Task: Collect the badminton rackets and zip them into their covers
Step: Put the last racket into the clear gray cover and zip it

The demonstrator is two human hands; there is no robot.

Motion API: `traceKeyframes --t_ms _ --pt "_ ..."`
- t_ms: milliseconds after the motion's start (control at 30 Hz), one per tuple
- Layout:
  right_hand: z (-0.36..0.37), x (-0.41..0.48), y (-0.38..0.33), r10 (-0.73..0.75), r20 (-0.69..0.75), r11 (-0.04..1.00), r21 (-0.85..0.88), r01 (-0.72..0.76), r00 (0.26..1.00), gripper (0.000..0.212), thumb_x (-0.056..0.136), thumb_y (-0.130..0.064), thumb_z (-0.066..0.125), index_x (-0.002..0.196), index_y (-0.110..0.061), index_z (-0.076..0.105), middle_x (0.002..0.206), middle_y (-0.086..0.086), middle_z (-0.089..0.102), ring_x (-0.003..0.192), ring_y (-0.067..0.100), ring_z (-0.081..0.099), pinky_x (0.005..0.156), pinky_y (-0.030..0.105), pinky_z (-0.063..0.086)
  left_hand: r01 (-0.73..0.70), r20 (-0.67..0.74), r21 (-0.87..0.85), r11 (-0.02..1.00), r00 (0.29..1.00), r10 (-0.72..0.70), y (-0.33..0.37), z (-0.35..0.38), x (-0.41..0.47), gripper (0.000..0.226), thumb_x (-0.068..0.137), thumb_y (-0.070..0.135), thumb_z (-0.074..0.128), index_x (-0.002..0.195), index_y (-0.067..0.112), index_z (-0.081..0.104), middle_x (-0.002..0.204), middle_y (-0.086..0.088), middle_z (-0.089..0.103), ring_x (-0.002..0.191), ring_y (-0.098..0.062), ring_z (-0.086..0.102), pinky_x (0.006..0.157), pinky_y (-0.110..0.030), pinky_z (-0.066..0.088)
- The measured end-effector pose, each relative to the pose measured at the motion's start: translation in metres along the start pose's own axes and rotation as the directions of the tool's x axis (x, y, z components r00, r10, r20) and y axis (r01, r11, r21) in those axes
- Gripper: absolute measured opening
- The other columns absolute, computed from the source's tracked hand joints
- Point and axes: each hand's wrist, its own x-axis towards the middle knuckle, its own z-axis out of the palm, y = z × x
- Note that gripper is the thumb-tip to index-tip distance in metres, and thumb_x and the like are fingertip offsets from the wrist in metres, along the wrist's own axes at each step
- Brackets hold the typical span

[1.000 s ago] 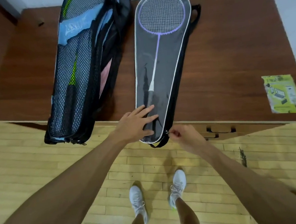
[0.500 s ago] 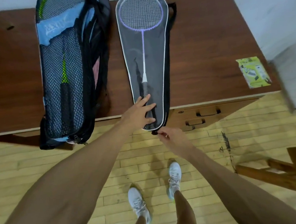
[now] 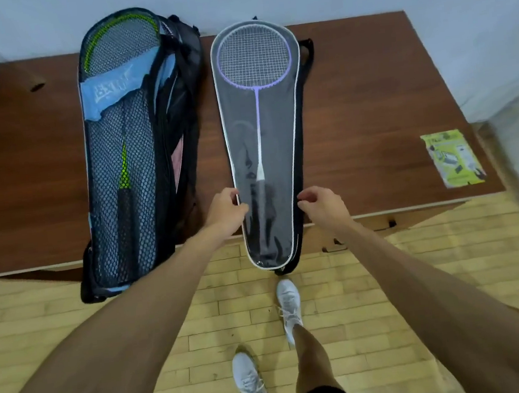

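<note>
A purple racket (image 3: 253,56) lies inside a see-through grey cover (image 3: 279,136) with white piping, head away from me. The cover's handle end overhangs the near edge of the brown table (image 3: 371,114). My left hand (image 3: 226,211) pinches the cover's left edge beside the racket handle. My right hand (image 3: 323,205) has curled fingers on the cover's right edge at the same height. To the left lies a black and blue mesh racket bag (image 3: 125,184) holding a green racket (image 3: 124,170).
A yellow leaflet (image 3: 454,159) lies near the table's right front corner. Drawer handles (image 3: 335,242) show under the table's edge. My feet in white shoes (image 3: 290,305) stand on the wooden plank floor. A wall runs behind the table.
My left hand left the handle end, where it pressed flat, and took the cover's left edge. My right hand rose from the zip pull at the bottom tip to the right edge.
</note>
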Motion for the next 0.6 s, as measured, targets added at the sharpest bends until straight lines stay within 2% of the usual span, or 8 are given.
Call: traceKeyframes --t_ms 67,133,167,233,333,400,500,600 --pt "-0.004 0.03 -0.003 0.06 -0.003 0.993 0.104 -0.059 0.998 0.034 0.091 -0.023 0.059 0.123 -0.013 0.058 0.119 0.001 0.064 0.109 0.02 0.059 0.086 0.026 0.044 0.081 -0.018 -0.084 0.993 0.996 -0.083 0.008 0.002 0.014 0.041 0.088 0.015 0.059 0.128 0.015 0.05 0.125 -0.002 0.058 0.107 -0.018 0.056 0.089 -0.031 0.044" --pt "-0.009 0.057 -0.007 0.158 0.029 0.927 0.341 -0.159 0.987 0.043 0.089 -0.026 0.063 0.128 -0.012 0.052 0.12 0.004 0.062 0.104 0.022 0.062 0.085 0.032 0.053 0.171 -0.064 -0.173 0.97 0.981 -0.184 0.019 0.004 0.029 0.049 0.088 0.019 0.06 0.134 0.015 0.044 0.129 -0.002 0.055 0.111 -0.021 0.055 0.092 -0.033 0.044" --pt "-0.011 0.069 -0.01 0.204 0.057 0.877 0.433 -0.208 0.977 0.049 0.088 -0.028 0.064 0.131 -0.011 0.048 0.119 0.007 0.061 0.098 0.023 0.064 0.077 0.031 0.056 0.21 -0.085 -0.228 0.951 0.969 -0.234 0.025 0.005 0.036 0.054 0.088 0.022 0.061 0.137 0.015 0.041 0.13 -0.003 0.055 0.112 -0.022 0.055 0.095 -0.034 0.045" --pt "-0.017 0.089 -0.018 0.228 0.108 0.849 0.464 -0.252 0.968 0.056 0.088 -0.034 0.064 0.134 -0.012 0.043 0.115 0.011 0.062 0.084 0.022 0.065 0.055 0.024 0.052 0.239 -0.096 -0.302 0.923 0.955 -0.279 0.036 0.006 0.05 0.053 0.089 0.024 0.063 0.136 0.013 0.042 0.128 -0.004 0.057 0.111 -0.024 0.058 0.095 -0.035 0.047" --pt "-0.022 0.105 -0.03 0.191 0.157 0.877 0.416 -0.241 0.969 0.042 0.091 -0.036 0.059 0.127 -0.017 0.047 0.107 0.009 0.064 0.071 0.018 0.059 0.047 0.023 0.044 0.159 -0.071 -0.331 0.93 0.979 -0.193 0.049 0.003 0.059 0.034 0.089 0.01 0.061 0.122 0.014 0.055 0.12 -0.005 0.064 0.102 -0.02 0.062 0.087 -0.03 0.048" --pt "-0.026 0.109 -0.039 0.14 0.163 0.883 0.425 -0.198 0.977 0.031 0.093 -0.027 0.056 0.122 -0.017 0.052 0.1 0.008 0.064 0.067 0.016 0.057 0.046 0.022 0.042 0.113 -0.032 -0.354 0.928 0.991 -0.133 0.06 -0.005 0.058 0.033 0.09 0.002 0.057 0.118 0.019 0.055 0.117 -0.003 0.064 0.101 -0.017 0.062 0.084 -0.029 0.05" --pt "-0.032 0.105 -0.056 0.016 0.195 0.874 0.474 -0.109 0.981 0.019 0.094 -0.018 0.056 0.113 -0.015 0.054 0.097 0.005 0.064 0.074 0.018 0.058 0.052 0.026 0.043 0.054 -0.012 -0.36 0.931 0.998 -0.063 0.075 -0.025 0.05 0.036 0.09 -0.004 0.055 0.113 0.024 0.052 0.113 -0.001 0.062 0.102 -0.016 0.061 0.083 -0.029 0.051" --pt "-0.034 0.096 -0.079 -0.085 0.163 0.859 0.512 -0.011 0.983 0.011 0.093 -0.013 0.058 0.103 -0.015 0.055 0.095 0.003 0.066 0.078 0.016 0.061 0.057 0.024 0.043 -0.003 -0.034 -0.382 0.924 0.999 -0.011 0.086 -0.049 0.04 0.036 0.088 -0.007 0.056 0.113 0.018 0.053 0.106 -0.001 0.064 0.094 -0.012 0.063 0.079 -0.026 0.054"
